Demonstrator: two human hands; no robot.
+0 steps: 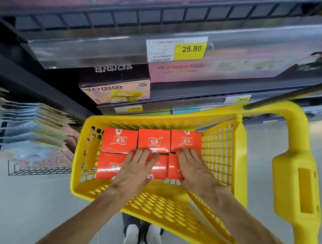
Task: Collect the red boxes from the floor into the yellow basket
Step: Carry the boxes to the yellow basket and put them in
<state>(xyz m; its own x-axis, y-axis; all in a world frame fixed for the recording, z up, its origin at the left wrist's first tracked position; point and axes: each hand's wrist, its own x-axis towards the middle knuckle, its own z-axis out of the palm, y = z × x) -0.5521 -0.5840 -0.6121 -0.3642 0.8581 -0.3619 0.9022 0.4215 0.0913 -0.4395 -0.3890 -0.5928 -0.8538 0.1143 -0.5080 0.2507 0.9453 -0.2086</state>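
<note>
Both hands flat on the red boxes, settling them in the basket.
Left hand and right hand press with straight fingers; red boxes sit inside the yellow basket — best nudge them flush, gently, keeping rows tight.

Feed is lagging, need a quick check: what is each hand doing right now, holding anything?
Left hand: open, fingers flat on the near middle red box in the yellow basket.
Right hand: open, fingers flat on the near right red box.

Red boxes, yellow basket
</note>
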